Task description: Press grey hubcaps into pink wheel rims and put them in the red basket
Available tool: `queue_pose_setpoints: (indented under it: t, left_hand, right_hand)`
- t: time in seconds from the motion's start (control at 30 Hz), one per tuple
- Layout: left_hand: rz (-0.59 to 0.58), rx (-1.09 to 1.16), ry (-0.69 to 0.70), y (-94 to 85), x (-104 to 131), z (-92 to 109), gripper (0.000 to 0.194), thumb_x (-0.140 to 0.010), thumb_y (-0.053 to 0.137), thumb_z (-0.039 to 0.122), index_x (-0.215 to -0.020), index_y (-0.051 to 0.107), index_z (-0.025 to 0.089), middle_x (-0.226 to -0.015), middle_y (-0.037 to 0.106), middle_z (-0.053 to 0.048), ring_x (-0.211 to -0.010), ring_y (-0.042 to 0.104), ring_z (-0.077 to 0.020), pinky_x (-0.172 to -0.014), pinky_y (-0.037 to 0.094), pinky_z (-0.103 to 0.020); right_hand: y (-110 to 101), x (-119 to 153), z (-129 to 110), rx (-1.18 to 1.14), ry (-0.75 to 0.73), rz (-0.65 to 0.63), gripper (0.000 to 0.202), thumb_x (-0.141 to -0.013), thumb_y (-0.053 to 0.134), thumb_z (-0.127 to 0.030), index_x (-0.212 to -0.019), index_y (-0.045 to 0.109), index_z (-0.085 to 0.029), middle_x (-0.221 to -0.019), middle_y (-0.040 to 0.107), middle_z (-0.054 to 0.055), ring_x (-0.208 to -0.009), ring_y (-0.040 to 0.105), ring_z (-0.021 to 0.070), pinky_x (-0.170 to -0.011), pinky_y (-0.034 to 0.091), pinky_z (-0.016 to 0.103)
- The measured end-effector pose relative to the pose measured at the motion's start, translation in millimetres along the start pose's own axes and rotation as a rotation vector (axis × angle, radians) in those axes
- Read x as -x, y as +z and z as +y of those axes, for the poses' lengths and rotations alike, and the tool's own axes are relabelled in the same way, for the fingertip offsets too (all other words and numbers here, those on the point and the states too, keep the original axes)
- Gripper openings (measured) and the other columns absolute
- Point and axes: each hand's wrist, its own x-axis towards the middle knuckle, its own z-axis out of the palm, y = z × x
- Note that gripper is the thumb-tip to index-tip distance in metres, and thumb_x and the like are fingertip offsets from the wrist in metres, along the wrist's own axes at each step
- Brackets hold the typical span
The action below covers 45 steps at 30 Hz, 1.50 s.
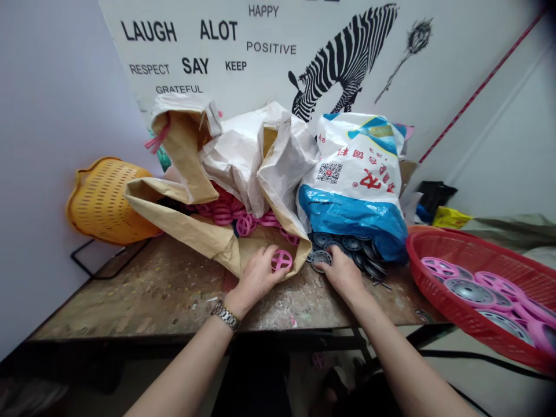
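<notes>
My left hand [258, 274], with a metal watch on its wrist, has its thumb and fingers closed on a pink spoked wheel [282, 260] at the mouth of a brown paper-lined sack [195, 231]. More pink wheels [223, 214] lie inside that sack. My right hand [344, 272] grips a grey wheel disc [321, 260] between thumb and fingers. It is in front of a white and blue printed bag [354, 174], from which several dark grey discs [358, 246] spill onto the table.
A red plastic basket [447, 313] at the right holds pink wheels fitted with grey discs. On the left a yellow perforated basket [108, 200] lies tipped on its side. The worn wooden table [152, 301] ends just before my body; a printed wall rises behind.
</notes>
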Motion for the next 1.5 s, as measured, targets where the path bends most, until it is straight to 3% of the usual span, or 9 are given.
queue_pose_setpoints:
  t: [0.13,0.37,0.53,0.67,0.8,0.9,1.2,1.37,1.5]
  left_hand:
    - [0.06,0.138,0.08,-1.9,10.7,1.0,0.046,-0.09,0.066,0.04,-0.129,0.054,0.018,-0.123,0.062,-0.011,-0.114,0.06,-0.0246,-0.1,0.049,-0.038]
    - [0.087,0.541,0.126,-7.2,32.9,19.3,0.055,-0.086,0.071,0.034,-0.134,0.049,0.019,-0.127,0.06,-0.012,-0.111,0.064,-0.0244,-0.09,0.057,-0.038]
    - [0.014,0.606,0.116,-5.1,46.7,37.7,0.059,-0.085,0.072,0.031,-0.137,0.048,0.019,-0.131,0.06,-0.013,-0.114,0.063,-0.0252,-0.09,0.058,-0.038]
    - [-0.05,0.617,0.123,1.2,55.7,49.3,0.064,-0.085,0.072,0.031,-0.142,0.045,0.021,-0.131,0.06,-0.013,-0.115,0.063,-0.0256,-0.092,0.057,-0.037]
    - [-0.075,0.668,0.122,1.0,59.6,59.5,0.061,-0.085,0.072,0.031,-0.141,0.048,0.022,-0.129,0.06,-0.011,-0.111,0.064,-0.0236,-0.089,0.059,-0.034]
    - [-0.087,0.749,0.09,-1.6,60.4,64.6,0.059,-0.085,0.072,0.031,-0.139,0.051,0.021,-0.13,0.058,-0.011,-0.11,0.064,-0.0225,-0.086,0.06,-0.032]
    - [-0.077,0.816,0.146,1.8,63.8,70.6,0.043,-0.084,0.072,0.026,-0.125,0.061,0.019,-0.121,0.057,-0.011,-0.109,0.063,-0.0219,-0.085,0.06,-0.032]
    - [0.009,0.671,0.323,4.6,65.4,69.8,0.039,-0.084,0.073,0.022,-0.121,0.061,0.019,-0.116,0.058,-0.01,-0.108,0.062,-0.0225,-0.092,0.057,-0.036]
    - [0.056,0.592,0.427,6.6,67.8,67.4,0.046,-0.086,0.071,0.02,-0.128,0.055,0.022,-0.123,0.057,-0.012,-0.117,0.059,-0.0243,-0.099,0.054,-0.04]
  right_hand:
    - [-4.4,6.0,10.9,-0.276,0.004,0.046,0.018,-0.082,0.057,-0.038,-0.089,0.06,-0.022,-0.083,0.068,0.005,-0.081,0.064,0.0245,-0.071,0.043,0.033]
    - [-26.1,35.9,14.6,-0.698,0.027,0.068,0.045,-0.071,0.061,-0.065,-0.081,0.058,-0.021,-0.067,0.063,0.001,-0.061,0.057,0.0179,-0.056,0.046,0.029]
    - [-50.5,65.2,-7.0,-0.943,-0.048,0.197,0.031,-0.075,0.075,-0.048,-0.084,0.067,-0.02,-0.076,0.07,0.002,-0.07,0.064,0.0174,-0.063,0.052,0.028]
    - [-61.1,86.0,-20.6,-0.834,-0.303,0.315,0.008,-0.088,0.068,-0.027,-0.094,0.074,-0.024,-0.091,0.076,0.002,-0.086,0.07,0.0173,-0.08,0.056,0.03]
    - [-59.6,98.3,-18.9,-0.575,-0.637,0.238,0.027,-0.094,0.056,-0.011,-0.108,0.074,-0.026,-0.113,0.075,0.004,-0.107,0.069,0.0181,-0.096,0.054,0.033]
    - [-55.7,103.5,-11.8,-0.456,-0.71,0.194,0.034,-0.095,0.051,-0.008,-0.114,0.073,-0.026,-0.123,0.072,0.006,-0.117,0.065,0.019,-0.101,0.052,0.035]
    - [-52.1,122.3,-6.2,-0.553,-0.48,-0.038,0.031,-0.098,0.054,-0.027,-0.125,0.07,-0.027,-0.139,0.062,0.008,-0.13,0.057,0.0245,-0.111,0.046,0.043]
    - [-44.9,128.2,-10.4,-0.737,-0.279,0.042,0.017,-0.094,0.06,-0.032,-0.101,0.075,-0.026,-0.113,0.073,0.007,-0.108,0.067,0.0238,-0.098,0.053,0.041]
    - [-40.4,126.7,-11.7,-0.836,-0.069,0.032,0.038,-0.085,0.07,-0.035,-0.122,0.066,-0.026,-0.123,0.068,0.008,-0.109,0.065,0.0244,-0.092,0.054,0.038]
